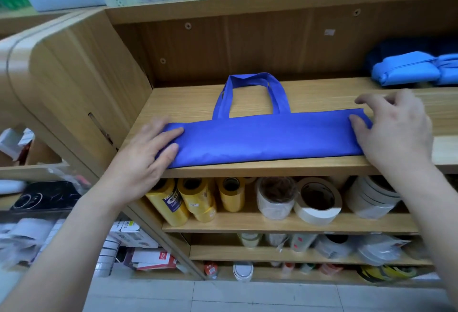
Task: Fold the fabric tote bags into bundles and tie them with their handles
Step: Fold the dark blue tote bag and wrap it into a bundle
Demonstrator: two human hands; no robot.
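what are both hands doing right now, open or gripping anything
Left hand: open, fingers flat on the folded blue fabric tote bag.
Right hand: thumb on the bag's right end; grip cannot be told.
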